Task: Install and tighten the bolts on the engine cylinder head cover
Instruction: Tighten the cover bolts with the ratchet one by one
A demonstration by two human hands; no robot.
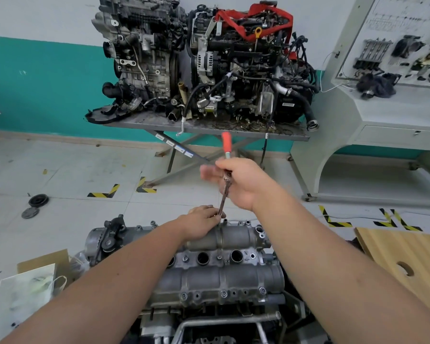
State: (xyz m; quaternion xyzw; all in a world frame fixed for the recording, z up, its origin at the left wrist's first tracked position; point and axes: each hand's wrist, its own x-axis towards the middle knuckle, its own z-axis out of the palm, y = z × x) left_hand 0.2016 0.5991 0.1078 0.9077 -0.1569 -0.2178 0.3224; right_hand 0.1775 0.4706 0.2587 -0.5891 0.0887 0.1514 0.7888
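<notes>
The cylinder head cover (216, 271) lay at lower centre, bolts (223, 293) seated along its near edge. At its far edge, the left hand (204, 220) pinched the tool tip. Above, the right hand (243, 184) gripped the red-handled wrench (225, 170) upright.

Left arm: reaches from lower left toward frame centre
Left hand (204, 219): fingers curled, pinching the tool's lower end
Right arm: extends from lower right
Right hand (243, 184): raised at centre, gripping the shaft
</notes>
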